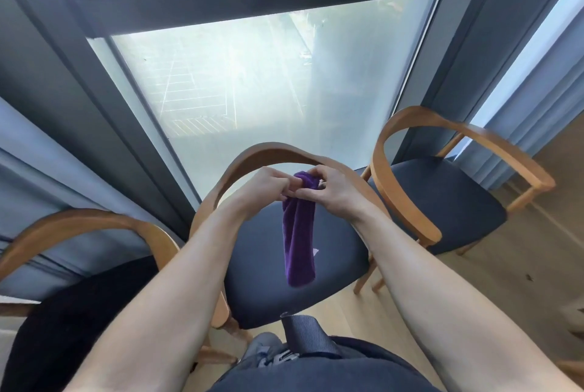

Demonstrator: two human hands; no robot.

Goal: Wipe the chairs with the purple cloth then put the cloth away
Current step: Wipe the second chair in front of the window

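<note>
A purple cloth (298, 240) hangs in a long fold above the dark seat of the middle chair (265, 293). My left hand (268, 186) and my right hand (331, 189) both pinch its top end, close together, in front of that chair's curved wooden back. A second chair (442, 202) with the same wooden arms and dark seat stands to the right. A third chair (79, 306) stands at the lower left, its seat in shadow.
A tall window (252, 82) with a dark frame rises right behind the chairs. Grey curtains (38, 151) hang at both sides. Light wooden floor (537, 265) lies open to the right. My shoe (268, 357) is below the middle seat.
</note>
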